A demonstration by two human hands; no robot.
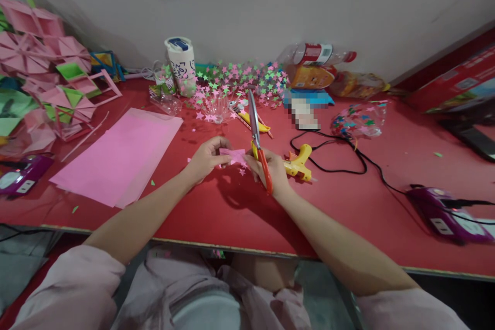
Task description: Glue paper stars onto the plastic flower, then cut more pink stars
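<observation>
My left hand (207, 159) pinches one end of a small pink paper piece (234, 155) above the red table. The thumb and fingers of my right hand (276, 171) meet the other end of this paper. Scissors (253, 121) with orange and yellow handles hang in my right hand, their blades pointing up and away from me. A few small pink paper stars (242, 171) lie just below the held paper. Beside my right hand rests a yellow glue gun (300, 164). Pink paper sheets (119, 157) are spread to the left of my left hand.
Star-covered decorations (240, 80) stand at the back, beside a white tumbler (181, 64) and a plastic bottle (320, 54) on its side. Folded pink paper shapes (38, 51) pile up at left. A black cable (381, 172) runs to a purple power strip (448, 211) at right.
</observation>
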